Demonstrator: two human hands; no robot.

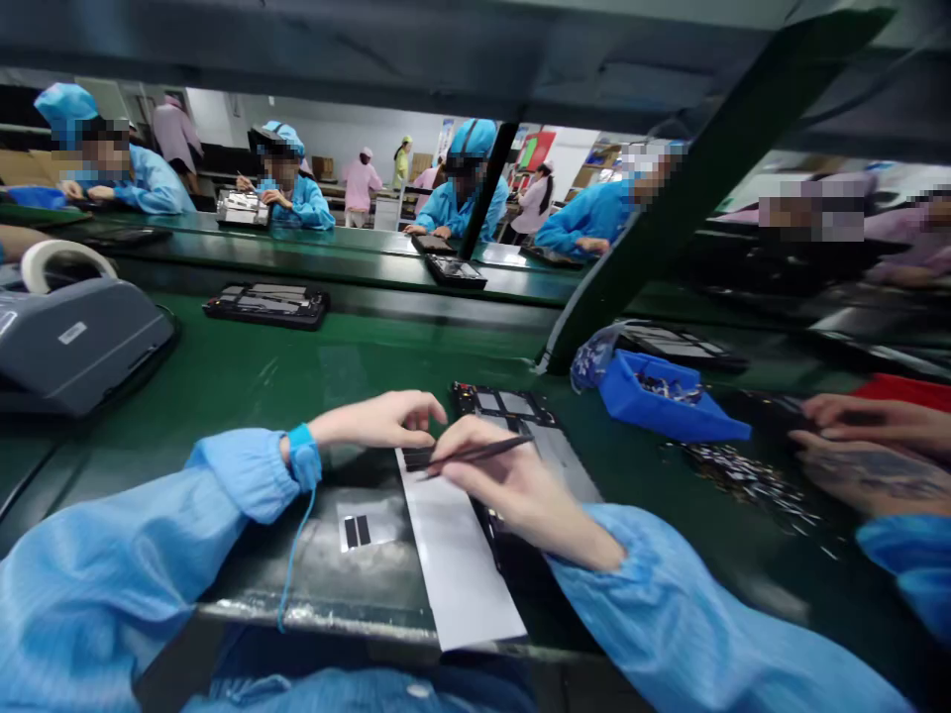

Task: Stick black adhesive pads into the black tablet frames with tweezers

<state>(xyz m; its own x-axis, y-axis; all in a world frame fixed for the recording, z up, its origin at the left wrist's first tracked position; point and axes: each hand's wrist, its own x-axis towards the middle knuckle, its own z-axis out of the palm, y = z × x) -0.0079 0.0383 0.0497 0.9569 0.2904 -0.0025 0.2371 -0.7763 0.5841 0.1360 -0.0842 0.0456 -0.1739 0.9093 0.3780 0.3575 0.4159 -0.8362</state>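
My right hand (512,485) is closed around dark tweezers (486,451), whose tips point left and down at the top of a long white sheet (461,564). Black strips (417,459) show on the sheet's upper end, close to the tips. My left hand (378,420), wearing a blue wrist strap (303,456), hovers at or rests by that same end, thumb and fingers apart and slightly curled; whether it touches the sheet I cannot tell. Partly under the sheet and my right hand lies an opened tablet-like device (561,451). A clear piece with two black strips (358,532) sits to the left.
A grey tape dispenser (81,337) stands at left. Another opened device (267,304) lies farther back. At right are a blue bin (654,401) of small parts, a loose heap of parts (750,480) and a co-worker's hands (869,446). A green slanted post (669,228) rises behind.
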